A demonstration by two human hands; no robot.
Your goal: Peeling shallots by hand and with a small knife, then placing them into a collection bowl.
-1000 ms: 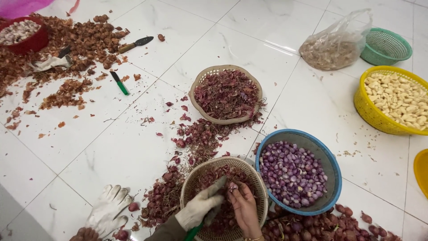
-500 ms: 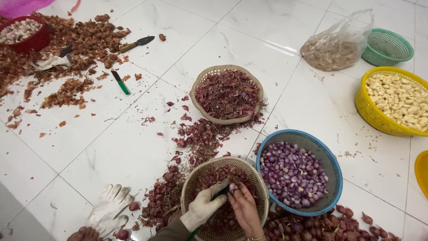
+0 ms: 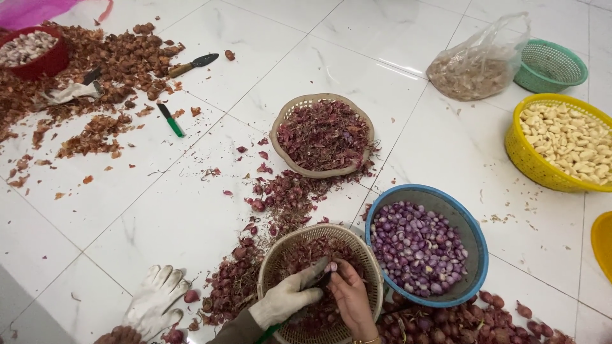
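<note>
My left hand point(image 3: 288, 297) wears a white glove and grips a small knife point(image 3: 317, 278) with a green handle. My bare right hand point(image 3: 350, 301) pinches a small shallot point(image 3: 331, 267) at the fingertips, right against the blade. Both hands hover over a tan woven basket point(image 3: 317, 230) that holds reddish shallot skins, at the bottom centre. To the right of that basket stands a blue basket point(image 3: 440, 192) full of peeled purple shallots.
A second tan basket point(image 3: 288, 114) of skins sits further out. A yellow basket point(image 3: 517, 153) of garlic cloves, a green basket point(image 3: 551, 64) and a plastic bag point(image 3: 478, 67) lie at right. Two knives point(image 3: 194, 62) point(image 3: 170, 120), a red bowl point(image 3: 35, 62), a spare glove point(image 3: 153, 301) and unpeeled shallots point(image 3: 459, 326) lie about.
Both hands stay over the near basket. The knife blade has shifted slightly up against the shallot in my right fingertips.
</note>
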